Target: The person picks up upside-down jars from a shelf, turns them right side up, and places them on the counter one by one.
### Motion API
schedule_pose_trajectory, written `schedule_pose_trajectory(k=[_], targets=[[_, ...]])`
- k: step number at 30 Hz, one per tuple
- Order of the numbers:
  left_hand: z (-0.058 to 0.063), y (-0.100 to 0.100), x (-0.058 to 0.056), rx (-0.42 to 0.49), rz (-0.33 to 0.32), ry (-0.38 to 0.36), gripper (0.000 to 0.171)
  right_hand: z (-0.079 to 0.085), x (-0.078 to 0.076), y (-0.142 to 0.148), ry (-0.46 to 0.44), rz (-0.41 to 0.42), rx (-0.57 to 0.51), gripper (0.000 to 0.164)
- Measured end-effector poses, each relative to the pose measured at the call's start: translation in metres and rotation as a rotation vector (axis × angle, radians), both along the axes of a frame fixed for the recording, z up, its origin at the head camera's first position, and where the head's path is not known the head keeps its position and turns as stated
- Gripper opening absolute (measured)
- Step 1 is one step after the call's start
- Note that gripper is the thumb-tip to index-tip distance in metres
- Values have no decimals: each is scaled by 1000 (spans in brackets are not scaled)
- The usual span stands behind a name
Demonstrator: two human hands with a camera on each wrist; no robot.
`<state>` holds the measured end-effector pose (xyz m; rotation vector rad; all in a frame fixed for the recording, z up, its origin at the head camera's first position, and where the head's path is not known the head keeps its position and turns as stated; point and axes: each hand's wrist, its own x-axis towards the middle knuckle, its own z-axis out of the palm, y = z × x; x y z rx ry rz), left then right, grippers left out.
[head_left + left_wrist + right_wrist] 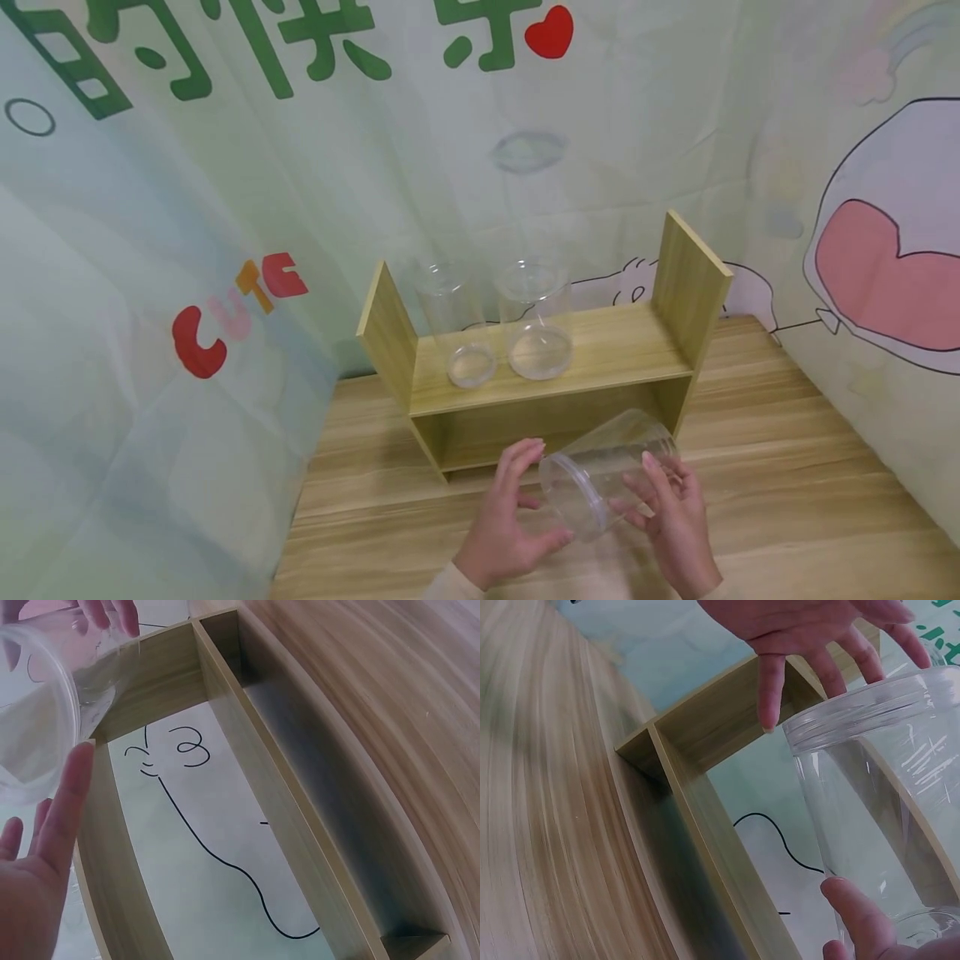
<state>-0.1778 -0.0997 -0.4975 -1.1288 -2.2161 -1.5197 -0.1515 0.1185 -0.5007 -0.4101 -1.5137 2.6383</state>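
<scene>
A clear plastic jar (611,475) lies tilted in front of the shelf, its ridged lid end facing left. My right hand (675,521) holds it near its other end, with the thumb and fingers on its wall. Spread around the lid end is my left hand (510,521), fingers extended. In the right wrist view, the left hand (802,634) is above the jar's lid (877,709); whether it touches the lid I cannot tell. The left wrist view shows an extended finger (71,787) beside the lid rim (71,690).
Behind the hands stands a two-level wooden shelf (551,396) with upright side panels. Two clear jars stand on its upper board: a narrower jar (453,325) and a wider jar (536,325). The wood-grain table (795,492) meets a printed cloth backdrop (225,467) on the sides.
</scene>
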Motion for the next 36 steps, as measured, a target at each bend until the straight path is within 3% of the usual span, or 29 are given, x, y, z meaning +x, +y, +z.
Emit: schedule_pose_trajectory(k=[6, 23, 29, 36], targets=[[-1, 7, 2, -12, -7, 35, 94, -3, -1, -2, -4, 38, -26, 41], [-3, 13, 5, -108, 117, 209, 99, -6, 3, -12, -67, 38, -36, 46], [-4, 18, 5, -159, 176, 219, 104, -6, 4, -11, -69, 72, 2, 49], [-5, 19, 4, -162, 187, 231, 105, -6, 4, -13, -53, 86, -13, 55]])
